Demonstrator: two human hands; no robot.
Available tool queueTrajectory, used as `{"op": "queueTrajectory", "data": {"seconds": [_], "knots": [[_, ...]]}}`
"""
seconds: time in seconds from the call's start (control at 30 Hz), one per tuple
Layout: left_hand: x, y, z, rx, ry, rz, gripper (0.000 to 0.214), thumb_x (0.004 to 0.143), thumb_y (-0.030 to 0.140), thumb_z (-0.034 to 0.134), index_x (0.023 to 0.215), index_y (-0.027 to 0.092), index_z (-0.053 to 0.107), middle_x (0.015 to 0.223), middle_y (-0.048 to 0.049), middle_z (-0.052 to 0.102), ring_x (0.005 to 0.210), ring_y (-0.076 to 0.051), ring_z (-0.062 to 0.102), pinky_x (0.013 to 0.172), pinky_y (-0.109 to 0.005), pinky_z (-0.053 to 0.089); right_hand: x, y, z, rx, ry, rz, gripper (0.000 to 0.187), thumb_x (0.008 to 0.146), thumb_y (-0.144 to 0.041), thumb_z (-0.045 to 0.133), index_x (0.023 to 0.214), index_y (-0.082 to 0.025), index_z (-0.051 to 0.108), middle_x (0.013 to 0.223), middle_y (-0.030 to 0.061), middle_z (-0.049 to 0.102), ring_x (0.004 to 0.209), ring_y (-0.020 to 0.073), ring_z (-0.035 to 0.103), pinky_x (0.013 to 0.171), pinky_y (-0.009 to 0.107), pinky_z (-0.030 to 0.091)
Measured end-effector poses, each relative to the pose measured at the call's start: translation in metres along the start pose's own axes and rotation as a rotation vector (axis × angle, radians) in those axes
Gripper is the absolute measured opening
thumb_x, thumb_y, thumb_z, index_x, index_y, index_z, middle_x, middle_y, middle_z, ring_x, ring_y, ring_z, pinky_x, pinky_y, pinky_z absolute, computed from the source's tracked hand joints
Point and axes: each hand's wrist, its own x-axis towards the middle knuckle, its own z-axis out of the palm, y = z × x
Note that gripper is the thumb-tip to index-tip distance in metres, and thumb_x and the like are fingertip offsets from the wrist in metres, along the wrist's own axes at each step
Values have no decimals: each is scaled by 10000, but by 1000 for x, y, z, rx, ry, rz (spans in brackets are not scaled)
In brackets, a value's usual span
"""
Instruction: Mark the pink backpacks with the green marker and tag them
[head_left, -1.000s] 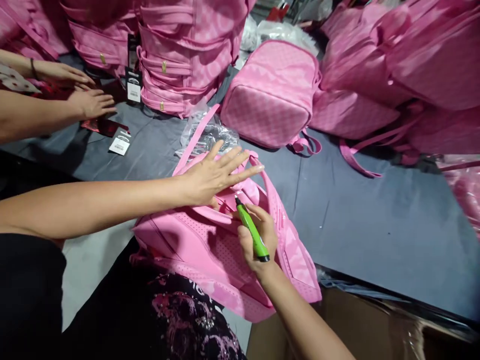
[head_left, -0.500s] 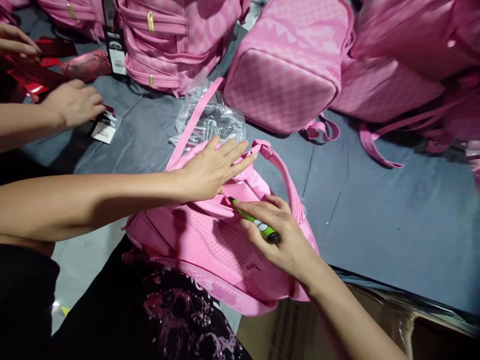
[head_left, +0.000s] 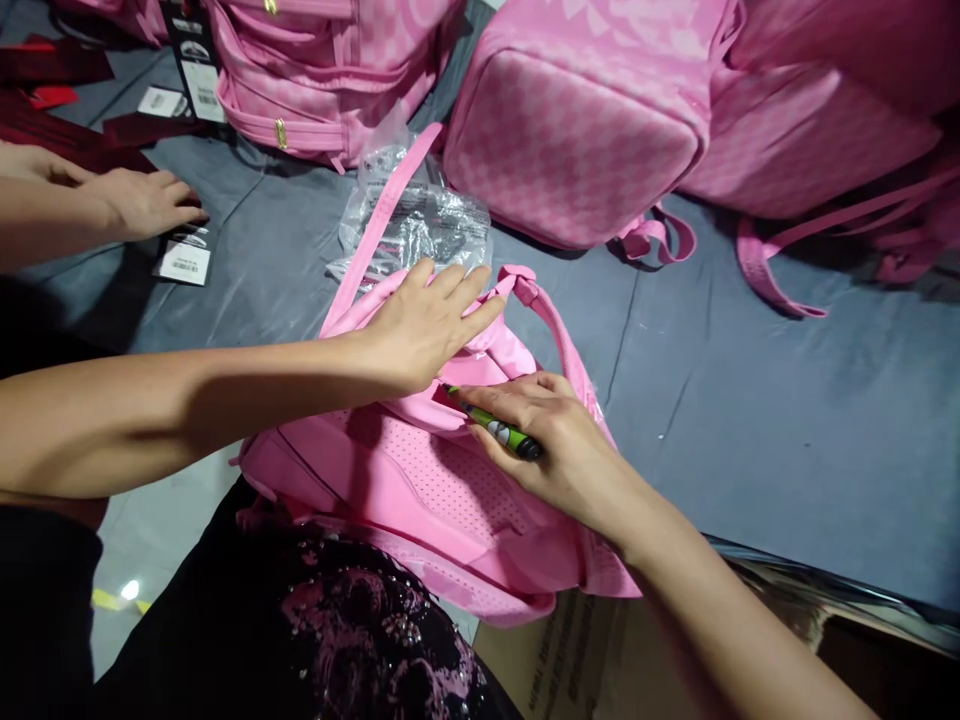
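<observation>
A pink backpack [head_left: 442, 480] lies across my lap and the table edge, its perforated back panel facing up. My left hand [head_left: 424, 325] rests flat on its upper part, fingers spread. In my right hand [head_left: 544, 430] is a green marker pen [head_left: 499, 430] with a black end, its tip against the pink fabric just below my left palm. Whatever the tip touches is too small to make out. One shoulder strap [head_left: 382, 225] stretches up and away over the table.
Several more pink backpacks [head_left: 577, 140] stand along the back of the grey table [head_left: 750, 430]. Crumpled clear plastic bags [head_left: 450, 220] lie behind my left hand. At the left, another person's hand [head_left: 146, 200] is by a white tag [head_left: 184, 260]. A cardboard box [head_left: 555, 650] sits below the table edge.
The view has shifted slightly. My left hand stays on the backpack, and the marker in my right hand has tilted a little. The other person's hands have moved closer together.
</observation>
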Motion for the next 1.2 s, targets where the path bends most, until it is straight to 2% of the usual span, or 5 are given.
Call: {"op": "queueTrajectory", "data": {"seconds": [0.4,0.83,1.03,1.1,1.2], "knots": [[4,-3,4,-71,9,7,915,708,163,746,1516,176,319,1607,-168,280,1374,-401,369,1134,-522,265,9,-8,0,-62,-13,32,243,924,-198,553,1125,-191,689,1059,92,754,926,246,690,854,435,442],[2,-4,4,-1,-19,22,884,763,208,725,1531,150,292,1604,-177,286,1376,-374,375,1120,-497,299,10,-13,5,-61,-13,102,241,915,-205,549,1108,-199,694,970,62,774,835,230,710,814,426,469],[-5,-17,2,6,19,96,835,827,253,679,1547,157,267,1614,-175,265,1406,-347,354,1129,-474,305,9,-18,32,154,244,127,270,912,-233,575,1149,-194,698,1040,61,774,906,227,724,846,413,528],[-13,-22,-2,-13,-6,106,939,782,276,733,1567,205,221,1648,-162,170,1456,-382,265,1148,-505,279,8,-21,39,174,294,141,279,907,-238,595,1162,-191,700,1041,57,775,866,218,720,831,401,540],[-25,-25,-8,-10,-82,-17,1209,649,250,842,1591,291,86,1670,-161,6,1459,-471,191,1102,-585,321,7,-25,45,182,330,143,283,900,-234,616,1163,-178,707,976,51,781,794,207,706,817,392,534]]}}
